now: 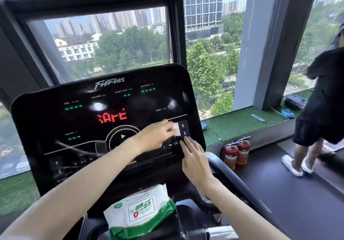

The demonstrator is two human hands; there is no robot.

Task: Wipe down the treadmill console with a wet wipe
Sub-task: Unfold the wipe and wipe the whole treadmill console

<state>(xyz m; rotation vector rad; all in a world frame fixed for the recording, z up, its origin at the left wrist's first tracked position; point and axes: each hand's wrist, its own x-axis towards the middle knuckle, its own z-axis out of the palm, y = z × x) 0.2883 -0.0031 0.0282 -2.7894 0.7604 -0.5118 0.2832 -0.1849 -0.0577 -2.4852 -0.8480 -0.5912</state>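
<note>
The left grip pinches a wet wipe against the console; just below it, the right grip lies spread on the panel.

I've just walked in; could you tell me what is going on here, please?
A person is wiping the black glossy treadmill console. Their left hand holds a white wet wipe against its right side by the arrow buttons, while the right hand rests straight fingers just below. A green and white wipe pack lies beneath.
</note>
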